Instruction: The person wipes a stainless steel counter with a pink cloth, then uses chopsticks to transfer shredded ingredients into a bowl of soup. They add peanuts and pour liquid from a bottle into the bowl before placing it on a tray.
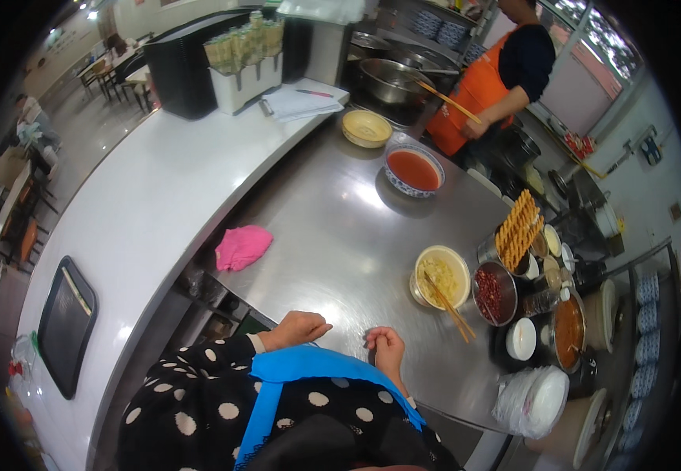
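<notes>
My left hand [296,329], its fingers curled in, is at the near edge of the stainless steel worktop [317,259]. My right hand [387,353] is a little to the right, fingers loosely bent and nothing seen in them. A gap separates the two hands. Up and right of the right hand stands a cream bowl [420,289] of chopped pale pickled vegetable [443,274], with wooden chopsticks [449,309] resting in it. Beside it is a steel bowl [494,294] of dark red chopped food. A pink cloth [243,247] lies crumpled beyond my left hand.
A blue-and-white bowl of red liquid [414,169] and a yellow bowl [367,128] stand farther back. Fried dough twists [520,229], a sauce pan [568,332] and wrapped bowls [532,400] line the right. A co-worker [482,88] holds a stick by the pots. Left counter holds a tray [67,329].
</notes>
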`<state>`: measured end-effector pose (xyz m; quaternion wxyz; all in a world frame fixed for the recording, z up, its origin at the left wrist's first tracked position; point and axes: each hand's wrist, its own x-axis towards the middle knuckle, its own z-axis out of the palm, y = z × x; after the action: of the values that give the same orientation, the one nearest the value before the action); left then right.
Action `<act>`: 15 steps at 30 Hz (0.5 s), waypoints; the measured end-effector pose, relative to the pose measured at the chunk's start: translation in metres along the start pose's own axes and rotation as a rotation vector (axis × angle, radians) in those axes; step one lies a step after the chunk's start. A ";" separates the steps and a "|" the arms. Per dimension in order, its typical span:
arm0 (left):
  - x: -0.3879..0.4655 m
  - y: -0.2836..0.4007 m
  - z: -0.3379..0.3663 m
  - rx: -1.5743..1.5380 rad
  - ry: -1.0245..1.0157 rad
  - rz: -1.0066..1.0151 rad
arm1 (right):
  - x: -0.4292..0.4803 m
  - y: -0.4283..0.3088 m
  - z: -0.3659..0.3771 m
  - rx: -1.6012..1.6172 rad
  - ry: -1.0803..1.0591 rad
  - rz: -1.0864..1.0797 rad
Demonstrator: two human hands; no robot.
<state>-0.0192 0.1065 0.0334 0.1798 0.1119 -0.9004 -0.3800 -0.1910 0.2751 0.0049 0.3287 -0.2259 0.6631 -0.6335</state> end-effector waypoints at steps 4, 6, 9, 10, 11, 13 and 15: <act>-0.006 -0.001 -0.001 0.041 0.027 0.012 | -0.003 -0.005 0.005 0.016 -0.009 0.013; -0.008 0.001 -0.003 0.056 0.022 -0.034 | -0.005 -0.009 0.008 -0.001 -0.004 0.039; -0.005 0.005 -0.007 -0.234 -0.021 -0.246 | -0.003 -0.013 0.014 -0.030 -0.059 0.047; -0.001 0.006 -0.010 -0.263 -0.054 -0.277 | -0.003 -0.014 0.017 0.029 -0.077 0.055; 0.001 0.008 -0.011 -0.334 -0.033 -0.277 | -0.003 -0.015 0.020 0.055 -0.076 0.071; 0.008 0.014 -0.012 -0.301 -0.023 -0.228 | 0.001 -0.018 0.023 0.008 -0.116 0.085; 0.010 0.019 -0.011 -0.367 -0.002 -0.223 | 0.006 -0.023 0.029 0.003 -0.215 0.078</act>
<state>-0.0252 0.1088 0.0569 0.1531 0.1760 -0.7983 -0.5552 -0.1768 0.2480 0.0275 0.4226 -0.2663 0.6313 -0.5932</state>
